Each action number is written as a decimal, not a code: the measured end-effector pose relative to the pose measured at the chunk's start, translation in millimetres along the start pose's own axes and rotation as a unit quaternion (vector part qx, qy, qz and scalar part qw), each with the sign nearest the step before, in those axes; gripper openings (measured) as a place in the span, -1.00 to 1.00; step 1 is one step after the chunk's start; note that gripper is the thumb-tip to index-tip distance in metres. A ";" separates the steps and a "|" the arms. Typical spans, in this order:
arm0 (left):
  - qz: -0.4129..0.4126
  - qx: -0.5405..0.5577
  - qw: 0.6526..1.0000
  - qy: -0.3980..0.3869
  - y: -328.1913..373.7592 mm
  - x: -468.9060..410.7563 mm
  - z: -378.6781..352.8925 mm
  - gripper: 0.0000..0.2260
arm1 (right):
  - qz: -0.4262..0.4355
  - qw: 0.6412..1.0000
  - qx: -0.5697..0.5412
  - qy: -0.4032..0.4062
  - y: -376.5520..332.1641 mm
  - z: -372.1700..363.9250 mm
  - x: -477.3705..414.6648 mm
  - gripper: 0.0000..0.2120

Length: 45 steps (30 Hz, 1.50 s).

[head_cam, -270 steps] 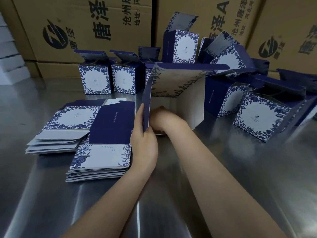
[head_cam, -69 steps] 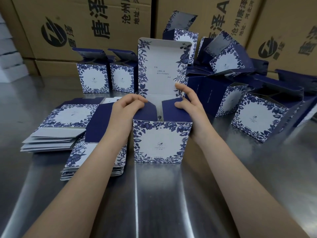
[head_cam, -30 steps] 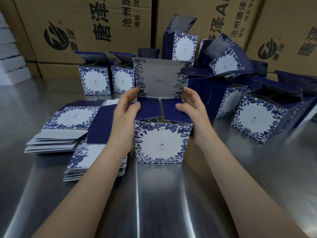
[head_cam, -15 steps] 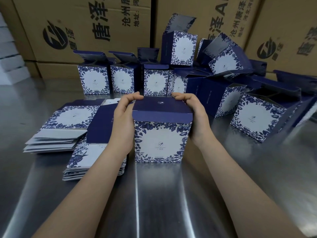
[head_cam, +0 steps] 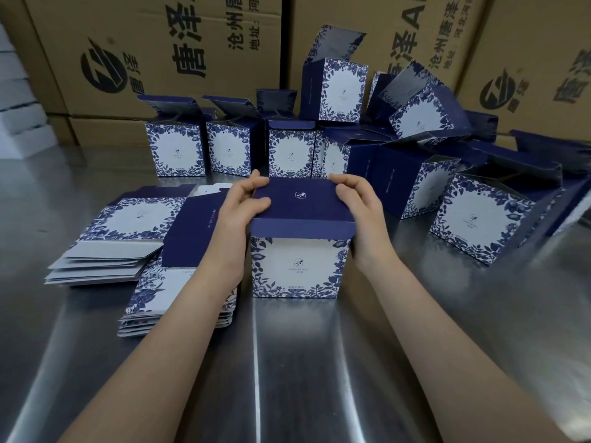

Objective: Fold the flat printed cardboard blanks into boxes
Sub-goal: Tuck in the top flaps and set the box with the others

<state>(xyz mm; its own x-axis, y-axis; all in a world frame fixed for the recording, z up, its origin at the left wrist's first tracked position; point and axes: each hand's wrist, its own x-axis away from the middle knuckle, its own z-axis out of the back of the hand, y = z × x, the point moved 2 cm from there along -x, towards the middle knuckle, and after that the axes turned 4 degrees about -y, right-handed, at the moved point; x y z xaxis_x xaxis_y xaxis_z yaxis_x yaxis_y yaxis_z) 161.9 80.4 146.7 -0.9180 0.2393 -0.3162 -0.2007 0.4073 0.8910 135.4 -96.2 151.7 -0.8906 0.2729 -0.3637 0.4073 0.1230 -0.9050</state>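
- The box (head_cam: pixel 297 266) stands upright on the surface (head_cam: pixel 287 362), held between the two hands.
- The lid (head_cam: pixel 300 199) is folded down flat over the top. Its front flap hangs outside the front panel, so the tuck is judged not yet made.
- Left hand (head_cam: pixel 238 215): the fingers are curled over the lid's left edge, the thumb is laid on top, and the box is gripped on that side.
- Right hand (head_cam: pixel 361 215): the fingers are curled on the lid's far right corner, and the palm is set against the box's right wall.
- Done: many folded boxes (head_cam: pixel 179 148) are seen beyond the fingertips. Some stand in a row with lids raised, and more lie in a loose heap out past the right hand.
- Left to do: two stacks of flat blanks (head_cam: pixel 128 225) lie outside the left hand, the nearer one passing under the left wrist. The job is judged roughly midway, with a fair number still to be folded.
- Room: bare surface is found on the near side of both hands and between the forearms.
- A narrow open strip is left between the right hand and the heap.
- Beyond the fingertips the row stands near, and it is backed by large cartons (head_cam: pixel 160 43), so little room is left in that direction.
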 end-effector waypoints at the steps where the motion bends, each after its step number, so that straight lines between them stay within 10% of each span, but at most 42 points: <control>1: 0.005 -0.004 1.000 -0.006 0.6 -0.2 -0.5 -0.70 | 0.009 1.000 0.009 0.019 -0.1 1.6 -0.8 -0.88; 10: -0.055 -0.147 0.985 0.064 4.5 4.2 -0.5 -0.85 | 0.047 0.994 0.072 0.068 -2.3 6.8 -2.0 -0.83; 16: -0.079 -0.216 0.969 0.091 5.8 4.3 2.0 -0.91 | 0.070 0.987 0.136 -0.057 1.0 0.5 7.7 -0.79; 21: -0.017 -0.234 0.972 0.004 0.5 4.7 0.4 -0.47 | 0.057 0.981 0.159 -0.095 6.4 5.3 8.9 -0.79; 45: -0.142 -0.286 0.945 0.074 3.4 14.1 -15.4 -0.76 | 0.077 0.990 0.118 -0.031 1.2 2.8 9.5 -0.75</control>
<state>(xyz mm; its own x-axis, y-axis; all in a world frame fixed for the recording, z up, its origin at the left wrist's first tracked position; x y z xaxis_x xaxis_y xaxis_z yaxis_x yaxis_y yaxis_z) 143.0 71.6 150.3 -0.8286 0.0484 -0.5578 -0.5593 -0.1174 0.8206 126.8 -96.2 146.5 -0.8351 0.2116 -0.5078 0.4873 -0.1437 -0.8613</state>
